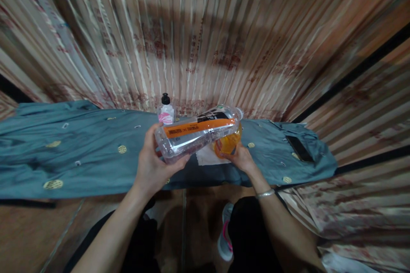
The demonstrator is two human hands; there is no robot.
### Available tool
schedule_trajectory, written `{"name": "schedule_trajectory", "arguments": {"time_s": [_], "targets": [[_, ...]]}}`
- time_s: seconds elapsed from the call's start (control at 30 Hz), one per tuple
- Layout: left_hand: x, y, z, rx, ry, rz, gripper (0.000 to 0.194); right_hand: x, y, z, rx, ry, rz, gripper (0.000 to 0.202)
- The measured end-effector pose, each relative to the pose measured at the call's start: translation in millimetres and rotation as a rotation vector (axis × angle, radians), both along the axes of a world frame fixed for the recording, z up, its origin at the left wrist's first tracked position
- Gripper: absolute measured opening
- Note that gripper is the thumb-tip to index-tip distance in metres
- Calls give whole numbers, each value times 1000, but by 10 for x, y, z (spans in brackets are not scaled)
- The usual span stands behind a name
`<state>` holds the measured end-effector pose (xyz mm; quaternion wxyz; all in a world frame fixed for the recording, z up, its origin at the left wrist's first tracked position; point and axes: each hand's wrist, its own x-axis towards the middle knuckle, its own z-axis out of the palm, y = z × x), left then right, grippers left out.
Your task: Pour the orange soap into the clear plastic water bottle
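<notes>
Bottle [198, 134] tilted in left hand [153, 164], right hand [241, 158] gripping cup [228, 143]

You're working in dim, warm light; the striped pleated curtain [224, 42] smears and bends toward the edges.

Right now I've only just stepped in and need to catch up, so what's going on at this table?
A person tips a clear plastic bottle with an orange label, gripped near its base in the left hand, its neck over an orange container that the right hand steadies on a white cloth. Whether liquid flows is unclear. Behind, a small black-capped bottle stands on the blue tablecloth; a dark phone lies to the right.
</notes>
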<state>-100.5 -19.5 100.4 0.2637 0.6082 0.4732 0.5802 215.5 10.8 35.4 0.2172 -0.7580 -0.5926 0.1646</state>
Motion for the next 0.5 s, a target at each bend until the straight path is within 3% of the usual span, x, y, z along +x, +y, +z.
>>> {"name": "schedule_trajectory", "arguments": {"time_s": [0.5], "targets": [[-9,-27,15,-17,9,73,86,-33,22,-79,11,9,-5,68]]}}
